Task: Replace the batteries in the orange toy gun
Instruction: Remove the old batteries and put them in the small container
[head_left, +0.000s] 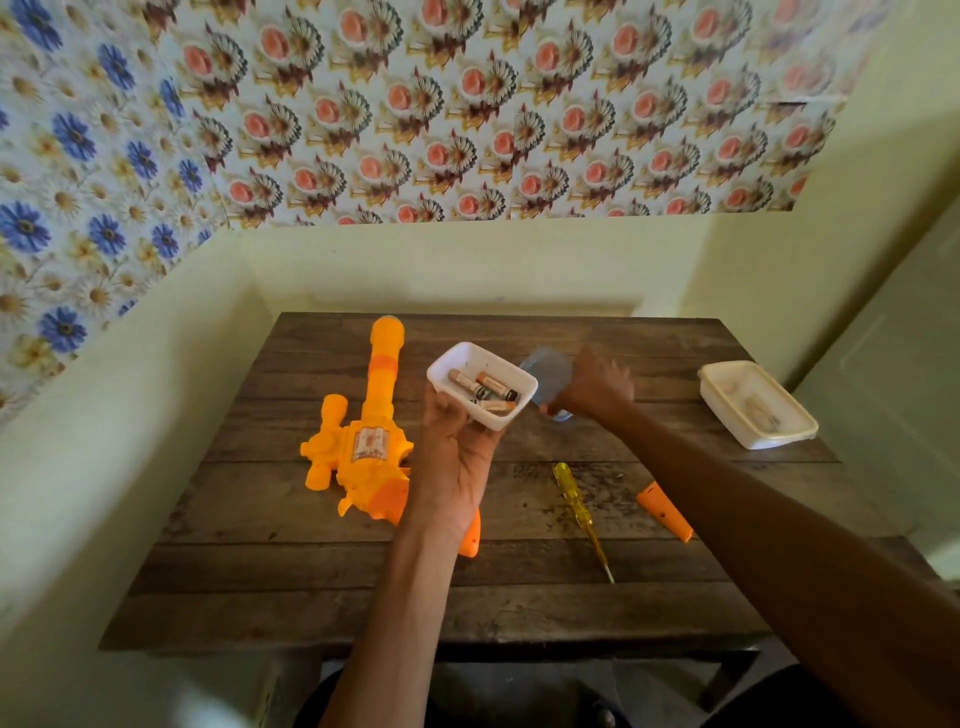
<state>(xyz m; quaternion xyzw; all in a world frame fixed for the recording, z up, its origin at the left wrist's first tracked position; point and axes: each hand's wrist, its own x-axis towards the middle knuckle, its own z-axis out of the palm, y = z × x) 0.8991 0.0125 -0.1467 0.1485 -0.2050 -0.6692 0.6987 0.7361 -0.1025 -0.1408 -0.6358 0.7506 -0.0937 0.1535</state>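
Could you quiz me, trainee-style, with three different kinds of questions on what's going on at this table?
1. True or false: the left hand holds the white tub of batteries.
2. What lies nearest the screwdriver: A) closed container, B) orange cover piece, C) toy gun's muzzle?
3. Fill in: the right hand grips a bluish ____.

Key: 1 true; 2 B; 3 lid, though it is blurred.

Left hand (457, 457) holding white tub (480, 387) of batteries (483, 391), right hand (592, 387) gripping blurred lid (548, 371)
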